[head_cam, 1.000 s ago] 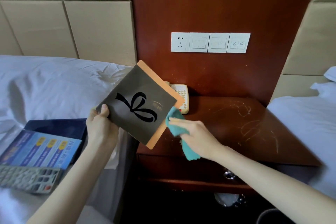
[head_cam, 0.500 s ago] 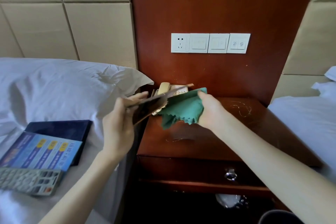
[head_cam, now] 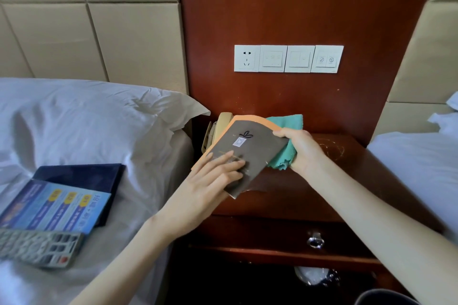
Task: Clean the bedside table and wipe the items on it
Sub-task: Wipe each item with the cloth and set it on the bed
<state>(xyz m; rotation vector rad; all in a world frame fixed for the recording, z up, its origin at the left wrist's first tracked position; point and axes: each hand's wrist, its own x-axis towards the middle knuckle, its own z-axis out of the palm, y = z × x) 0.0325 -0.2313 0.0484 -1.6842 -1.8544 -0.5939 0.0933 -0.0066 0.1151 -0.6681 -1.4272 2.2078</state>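
Observation:
A grey booklet (head_cam: 247, 141) with an orange edge and a small bow mark is held tilted above the left part of the dark wooden bedside table (head_cam: 347, 181). My left hand (head_cam: 205, 188) holds its near end, fingers laid flat over the cover and thumb hidden beneath. My right hand (head_cam: 304, 151) grips a green cloth (head_cam: 285, 158) bunched under the booklet's right edge, thumb on top of that edge. A beige telephone (head_cam: 220, 126) stands at the table's back left corner, partly hidden by the booklet.
On the left bed lie a remote control (head_cam: 37, 247), a blue leaflet (head_cam: 54, 205) and a dark folder (head_cam: 81, 173). A white switch panel (head_cam: 288, 58) is on the wall. The drawer has a metal knob (head_cam: 315, 241). Another bed (head_cam: 416, 161) borders the right.
The booklet was turned over from its front cover, through edge-on, to show its back. My left hand shifted to its near end; my right hand brought the cloth under its right edge.

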